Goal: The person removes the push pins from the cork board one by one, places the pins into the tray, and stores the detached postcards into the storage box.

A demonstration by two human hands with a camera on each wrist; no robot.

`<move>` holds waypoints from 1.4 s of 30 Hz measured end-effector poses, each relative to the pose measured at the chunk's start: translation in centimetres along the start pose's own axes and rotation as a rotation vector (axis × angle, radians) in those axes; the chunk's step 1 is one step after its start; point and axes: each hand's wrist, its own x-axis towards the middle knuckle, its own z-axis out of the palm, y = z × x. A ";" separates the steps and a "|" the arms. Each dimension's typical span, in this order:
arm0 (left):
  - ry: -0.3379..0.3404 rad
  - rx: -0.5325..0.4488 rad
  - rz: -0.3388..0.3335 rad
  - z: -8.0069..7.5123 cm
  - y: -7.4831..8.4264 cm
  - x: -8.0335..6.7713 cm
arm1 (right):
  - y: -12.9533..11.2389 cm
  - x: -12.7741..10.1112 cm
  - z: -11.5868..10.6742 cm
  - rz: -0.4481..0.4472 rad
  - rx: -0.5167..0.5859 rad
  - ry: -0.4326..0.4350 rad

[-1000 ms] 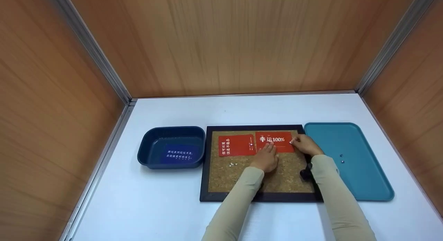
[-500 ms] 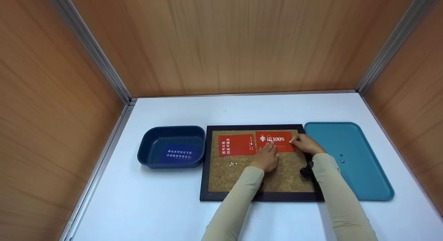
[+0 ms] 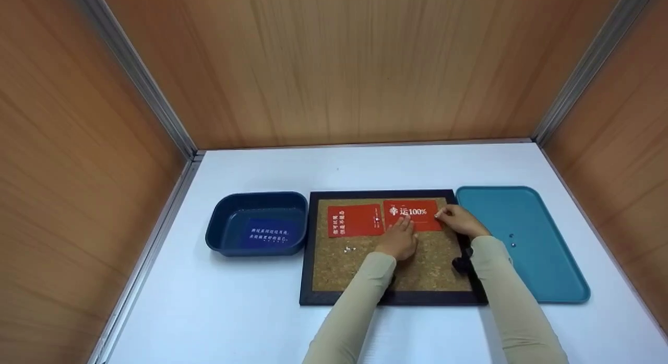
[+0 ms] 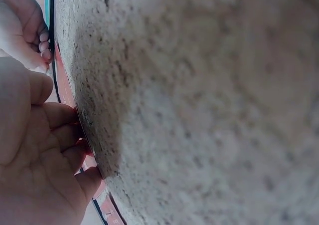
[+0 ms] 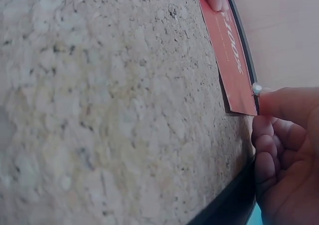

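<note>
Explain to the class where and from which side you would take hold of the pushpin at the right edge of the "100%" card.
Take the pushpin by its small round head, the only part standing clear of the red card on the cork board. Come from the right, as the right hand does: the left hand rests on the card's other side. A fingertip pinch likely suits it.

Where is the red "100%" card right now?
In the head view, the red "100%" card lies on the cork board's far right part, beside another red card, under both hands' fingers.
</note>
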 end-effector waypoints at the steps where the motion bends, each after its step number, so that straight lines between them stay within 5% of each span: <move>1: -0.002 0.000 0.000 0.0 0.0 0.0 | 0.0 0.0 0.0 0.000 0.002 0.005; 25: 0.011 -0.012 0.006 0.0 0.0 -0.4 | 0.1 -1.4 -0.2 -0.002 0.038 0.023; 42: 0.015 -0.012 0.016 -0.3 0.0 -0.5 | 0.7 -3.3 -2.4 -0.054 0.066 0.032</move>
